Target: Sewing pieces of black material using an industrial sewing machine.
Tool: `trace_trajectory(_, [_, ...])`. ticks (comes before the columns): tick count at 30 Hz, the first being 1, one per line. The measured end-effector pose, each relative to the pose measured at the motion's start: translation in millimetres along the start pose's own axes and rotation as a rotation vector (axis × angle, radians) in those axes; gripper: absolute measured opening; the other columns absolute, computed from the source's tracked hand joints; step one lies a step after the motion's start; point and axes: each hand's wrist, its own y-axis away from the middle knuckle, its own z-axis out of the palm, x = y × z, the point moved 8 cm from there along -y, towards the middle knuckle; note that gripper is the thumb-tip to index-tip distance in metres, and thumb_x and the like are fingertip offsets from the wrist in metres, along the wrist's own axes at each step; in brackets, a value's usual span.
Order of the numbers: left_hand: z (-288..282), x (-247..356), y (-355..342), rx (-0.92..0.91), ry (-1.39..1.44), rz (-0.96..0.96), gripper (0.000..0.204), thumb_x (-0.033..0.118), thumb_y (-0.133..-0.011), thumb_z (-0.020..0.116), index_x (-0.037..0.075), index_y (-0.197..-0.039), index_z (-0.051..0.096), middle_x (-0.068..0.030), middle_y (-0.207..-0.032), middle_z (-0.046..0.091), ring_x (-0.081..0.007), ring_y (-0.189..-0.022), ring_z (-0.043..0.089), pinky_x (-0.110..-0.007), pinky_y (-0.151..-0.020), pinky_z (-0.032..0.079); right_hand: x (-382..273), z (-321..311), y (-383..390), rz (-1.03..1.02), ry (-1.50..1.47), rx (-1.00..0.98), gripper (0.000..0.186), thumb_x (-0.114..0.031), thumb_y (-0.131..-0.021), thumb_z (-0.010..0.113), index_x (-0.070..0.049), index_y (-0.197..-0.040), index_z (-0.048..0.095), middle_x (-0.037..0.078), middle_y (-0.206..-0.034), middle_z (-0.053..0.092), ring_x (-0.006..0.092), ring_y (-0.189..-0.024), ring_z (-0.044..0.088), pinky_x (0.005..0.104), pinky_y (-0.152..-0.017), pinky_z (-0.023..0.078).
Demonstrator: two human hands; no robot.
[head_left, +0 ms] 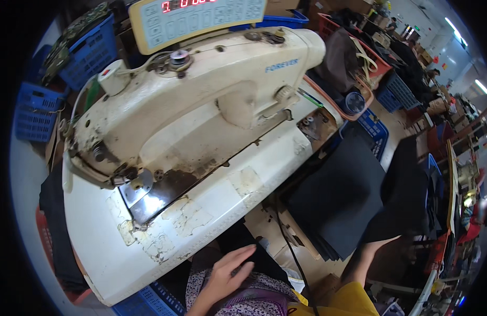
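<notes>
My left hand (226,277) hovers over my lap, fingers stretched out and nothing in them, near the front edge of a white sewing machine table (104,263). To the right, my right forearm reaches up to a black fabric piece (399,197), which hangs raised and bent, slightly blurred. That piece covers my right hand, so its fingers are hidden; the lifted cloth appears to be in its grip. Beside it lies a stack of black fabric pieces (333,195) on a wooden support. The cream sewing machine (185,89) stands on the table, with no cloth under its needle area.
A control panel (198,23) with red digits sits behind the machine. Blue baskets (35,113) stand at the left. At the right are an orange tray (365,89) with a dark spool and a blue crate (399,92). A dark cable (292,253) hangs beside the stack.
</notes>
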Motion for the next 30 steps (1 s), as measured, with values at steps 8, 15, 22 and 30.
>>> trace_trajectory(8, [-30, -11, -9, 0.177, 0.154, -0.541, 0.019, 0.012, -0.094, 0.063, -0.005, -0.104, 0.064, -0.0162, -0.11, 0.069, -0.0234, -0.107, 0.067, -0.034, -0.09, 0.051, -257, 138, 115, -0.774, -0.554, -0.743, 0.025, -0.003, -0.073, 0.069, -0.005, -0.096, 0.061, 0.017, -0.125, 0.059, 0.032, -0.116, 0.056, 0.0499, -0.104, 0.037])
trace_trajectory(15, [-106, -11, 52, 0.812, 0.3, -0.151, 0.016, 0.011, -0.095, 0.059, -0.004, -0.098, 0.063, -0.0151, -0.103, 0.068, -0.0271, -0.099, 0.067, -0.04, -0.086, 0.053, -296, 196, 203, -1.079, -0.489, -1.062, 0.047, -0.019, -0.085, 0.068, -0.006, -0.129, 0.057, 0.012, -0.142, 0.052, 0.031, -0.135, 0.044, 0.0501, -0.115, 0.027])
trace_trajectory(22, [-118, 55, 19, 0.472, -0.569, 0.125, 0.038, 0.018, -0.092, 0.063, -0.005, -0.123, 0.056, -0.0222, -0.123, 0.059, -0.0376, -0.112, 0.058, -0.047, -0.1, 0.045, -322, 196, 226, -1.347, -0.624, -1.254, 0.051, -0.024, -0.089, 0.065, -0.006, -0.135, 0.055, 0.012, -0.144, 0.05, 0.0313, -0.139, 0.04, 0.0502, -0.117, 0.025])
trace_trajectory(30, [-138, 1, 28, 0.393, -0.714, -0.172, 0.062, 0.027, -0.089, 0.069, 0.0, -0.139, 0.047, -0.0235, -0.148, 0.039, -0.0439, -0.134, 0.04, -0.05, -0.111, 0.033, -271, 195, 182, -0.919, -0.318, -1.243, 0.06, -0.026, -0.089, 0.065, -0.006, -0.143, 0.047, 0.012, -0.151, 0.042, 0.0329, -0.142, 0.036, 0.0517, -0.118, 0.024])
